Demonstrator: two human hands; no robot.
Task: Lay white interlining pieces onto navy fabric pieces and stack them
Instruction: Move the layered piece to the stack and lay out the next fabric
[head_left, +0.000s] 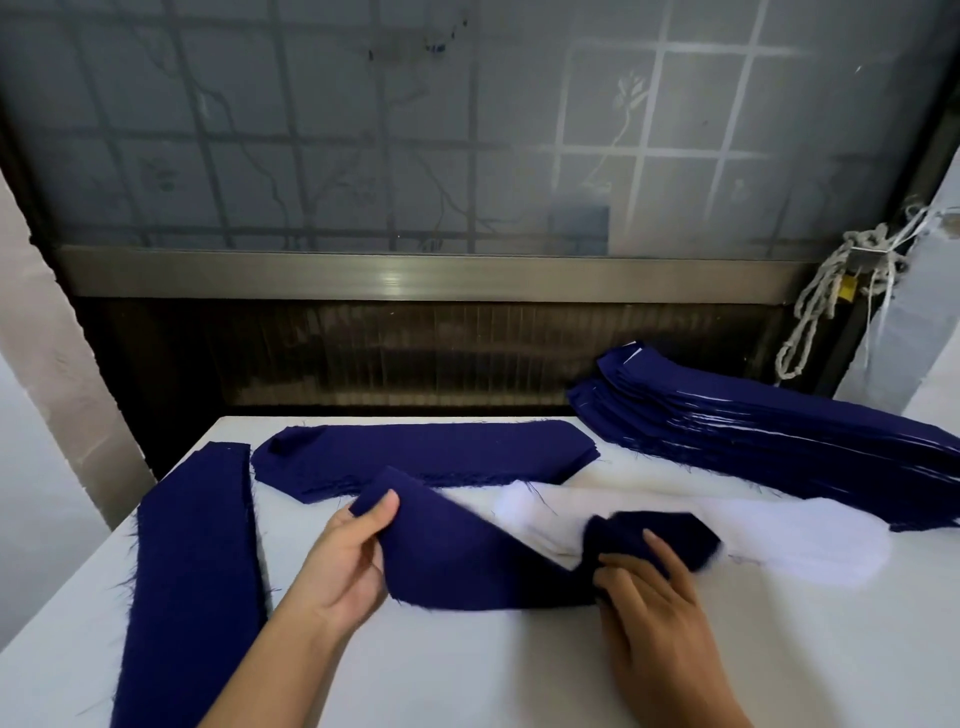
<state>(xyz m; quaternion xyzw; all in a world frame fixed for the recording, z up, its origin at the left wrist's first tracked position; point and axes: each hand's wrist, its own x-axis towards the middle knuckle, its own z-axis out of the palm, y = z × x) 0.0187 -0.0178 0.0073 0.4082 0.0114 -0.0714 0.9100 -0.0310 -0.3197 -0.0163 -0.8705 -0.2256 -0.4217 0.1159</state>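
Two bare hands work a navy piece (467, 551) over a white table (467, 670): the left hand (348, 561) pinches its raised left end between thumb and fingers, while the right hand (654, 597) grips its bunched right end, which lies on white interlining (789, 545). The interlining spreads flat toward the right, just beside a tall stack (753, 431) of navy pieces with white edges showing between layers. A long navy strip (192, 571) lies at the table's left edge; a navy pile (426, 452) sits beyond the hands. Behind are a frosted window (415, 130) and a knotted cord (826, 296).

navy stack (769, 441) cropped right, strip (192, 571) cropped below
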